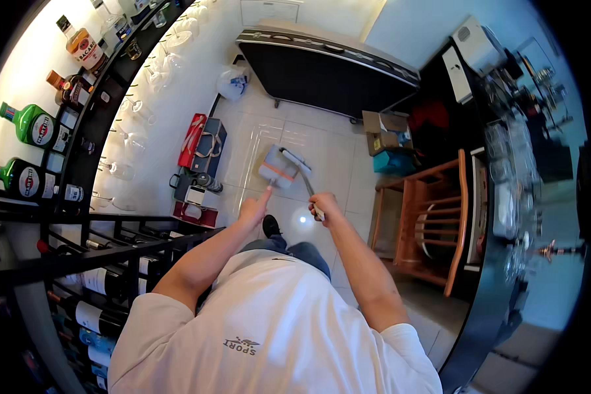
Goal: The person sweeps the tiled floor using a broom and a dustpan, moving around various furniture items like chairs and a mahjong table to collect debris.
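Note:
My right hand [326,209] is closed round the light end of a handled squeegee-like tool [306,182]. Its narrow crossbar head, pale with a dark end, is beyond the hand, over the floor. Close by that head lies a light grey, flat-looking piece [274,161] with an orange band; its exact kind is unclear. My left hand [254,209] has its index finger stretched toward the near edge of this grey piece. Whether the fingertip touches it cannot be made out. The other fingers of that hand are partly hidden, and no object shows in it.
Left of the tiled floor [243,121] are a red and grey tool bag [211,146] and small cases. Bottle racks [144,253] line the left. A black case [322,72] stands at the back. On the right are an open cardboard box [381,134], a wooden chair [433,226] and a counter [482,315].

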{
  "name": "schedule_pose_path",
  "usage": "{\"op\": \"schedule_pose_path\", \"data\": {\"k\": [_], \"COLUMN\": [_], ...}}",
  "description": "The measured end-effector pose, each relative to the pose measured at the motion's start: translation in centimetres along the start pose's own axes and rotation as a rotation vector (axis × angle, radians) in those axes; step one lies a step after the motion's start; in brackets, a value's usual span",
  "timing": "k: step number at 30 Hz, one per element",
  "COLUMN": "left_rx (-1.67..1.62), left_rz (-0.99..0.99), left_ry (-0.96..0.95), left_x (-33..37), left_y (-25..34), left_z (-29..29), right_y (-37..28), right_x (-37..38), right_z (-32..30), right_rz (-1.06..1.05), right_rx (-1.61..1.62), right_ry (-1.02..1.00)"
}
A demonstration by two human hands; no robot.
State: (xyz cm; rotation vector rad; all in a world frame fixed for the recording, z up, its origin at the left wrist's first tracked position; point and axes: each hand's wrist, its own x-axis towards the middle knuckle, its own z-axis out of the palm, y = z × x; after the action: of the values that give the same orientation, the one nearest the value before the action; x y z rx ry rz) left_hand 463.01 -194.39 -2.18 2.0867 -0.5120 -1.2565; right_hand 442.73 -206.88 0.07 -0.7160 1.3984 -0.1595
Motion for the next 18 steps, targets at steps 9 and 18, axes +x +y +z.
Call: {"op": "schedule_pose_path", "data": {"k": [9, 18], "left_rx": [-0.125, -0.185], "left_rz": [-0.212, -0.389], "left_ry": [0.011, 0.218], "left_x": [10.9, 19.1], "left_y": [9.3, 13.3], "left_z": [-4.1, -5.8], "right_y": [-18.5, -35.0], "right_x": [13.4, 30.6], "right_z": [3.3, 11.1], "right_rz": [-0.019, 0.042], "right_rx": [-0.207, -0.527], "right_ry": [-0.153, -0.318]}}
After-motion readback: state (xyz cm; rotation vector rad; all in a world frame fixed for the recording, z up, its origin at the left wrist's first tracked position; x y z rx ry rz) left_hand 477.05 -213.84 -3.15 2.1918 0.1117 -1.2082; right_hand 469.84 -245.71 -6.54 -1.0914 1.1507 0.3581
